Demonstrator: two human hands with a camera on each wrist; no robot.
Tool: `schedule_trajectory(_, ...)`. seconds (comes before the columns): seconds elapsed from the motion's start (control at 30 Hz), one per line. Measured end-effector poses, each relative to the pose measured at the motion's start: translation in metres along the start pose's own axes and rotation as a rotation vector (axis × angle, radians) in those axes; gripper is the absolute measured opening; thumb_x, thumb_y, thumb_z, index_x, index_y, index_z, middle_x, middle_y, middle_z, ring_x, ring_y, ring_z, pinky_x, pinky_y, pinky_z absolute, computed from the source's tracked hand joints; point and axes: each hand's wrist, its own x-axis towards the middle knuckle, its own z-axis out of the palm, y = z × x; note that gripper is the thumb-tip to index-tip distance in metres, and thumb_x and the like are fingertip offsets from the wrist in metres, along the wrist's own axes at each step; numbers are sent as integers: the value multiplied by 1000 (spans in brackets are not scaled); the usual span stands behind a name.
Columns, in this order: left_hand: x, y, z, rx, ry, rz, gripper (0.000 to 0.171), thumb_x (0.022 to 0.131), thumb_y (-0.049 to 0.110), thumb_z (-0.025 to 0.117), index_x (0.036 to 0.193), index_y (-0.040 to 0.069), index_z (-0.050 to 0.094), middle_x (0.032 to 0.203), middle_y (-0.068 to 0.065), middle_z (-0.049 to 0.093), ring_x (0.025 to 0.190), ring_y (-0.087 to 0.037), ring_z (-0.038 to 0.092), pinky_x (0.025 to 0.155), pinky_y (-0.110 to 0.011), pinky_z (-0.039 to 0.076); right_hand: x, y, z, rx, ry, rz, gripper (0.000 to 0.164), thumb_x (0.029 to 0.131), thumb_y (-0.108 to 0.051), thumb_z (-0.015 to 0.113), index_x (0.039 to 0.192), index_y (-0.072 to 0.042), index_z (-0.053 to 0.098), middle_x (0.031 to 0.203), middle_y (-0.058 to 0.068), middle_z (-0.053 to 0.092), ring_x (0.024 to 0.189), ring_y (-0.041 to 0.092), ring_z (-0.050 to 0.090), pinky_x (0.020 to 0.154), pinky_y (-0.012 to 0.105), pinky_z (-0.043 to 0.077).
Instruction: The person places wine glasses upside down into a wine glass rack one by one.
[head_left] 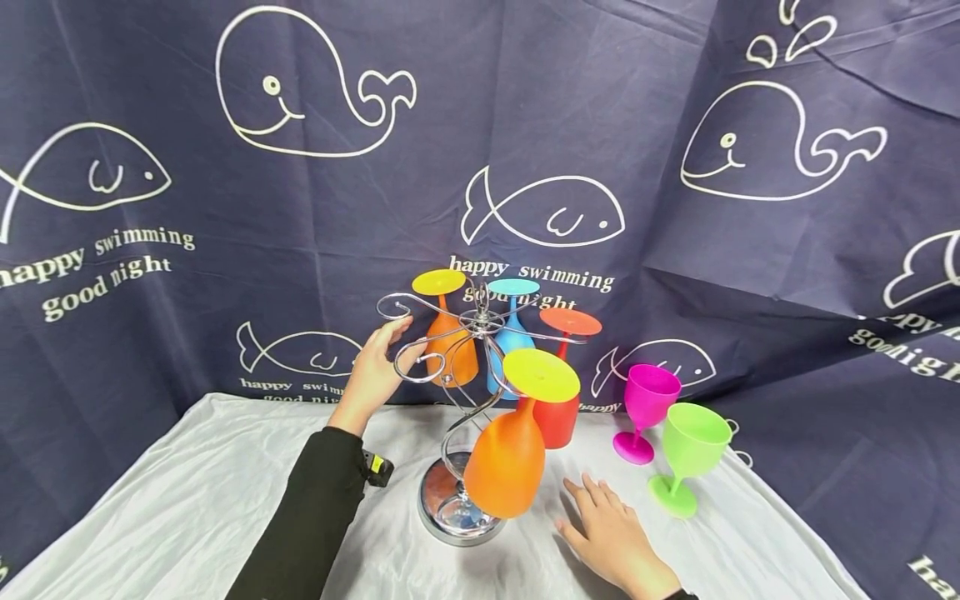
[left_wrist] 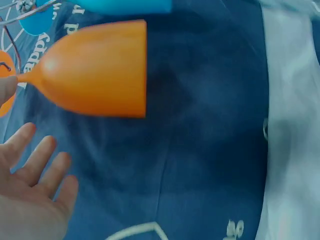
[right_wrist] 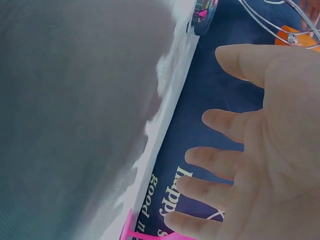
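Note:
A chrome stemware rack with curled arms stands on a round base. Goblets hang upside down from it: an orange one at the back left, a blue one, a red one and another orange one in front. My left hand is beside the left arms, fingers extended. In the left wrist view, its thumb overlaps the stem of an orange goblet; whether they touch I cannot tell. Over the cloth right of the base, my right hand has its fingers spread and holds nothing.
To the right, a magenta goblet and a light green goblet stand upright on the white cloth. Behind everything hangs a dark blue curtain printed with whales and fish.

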Motion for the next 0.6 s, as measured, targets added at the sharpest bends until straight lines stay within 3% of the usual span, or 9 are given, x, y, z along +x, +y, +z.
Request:
schedule_trajectory(0.23, -35, -18, -15, 203, -46, -27, 65, 100, 44, 61, 152, 9, 44, 154, -25, 44, 143, -46, 42, 114, -64, 37, 0, 1, -1, -19, 12, 0, 64, 94, -51, 65, 145, -14, 55, 153, 22, 49, 140, 50, 45, 105, 74, 39)
schedule_trajectory(0.43, -60, -33, -20, 276, -43, 12, 66, 100, 39, 63, 149, -2, 46, 153, -28, 44, 143, -47, 40, 117, -63, 34, 1, 1, -1, -16, 20, -11, 64, 94, -51, 65, 145, -14, 55, 153, 23, 49, 140, 49, 45, 106, 73, 40)
schedule_trajectory(0.6, -78, -36, -23, 361, -36, 0, 65, 101, 41, 61, 148, -2, 47, 155, -29, 42, 146, -50, 36, 117, -67, 30, 0, -1, -1, -9, 31, -15, 63, 96, -51, 63, 145, -13, 55, 153, 23, 49, 140, 49, 45, 106, 72, 40)
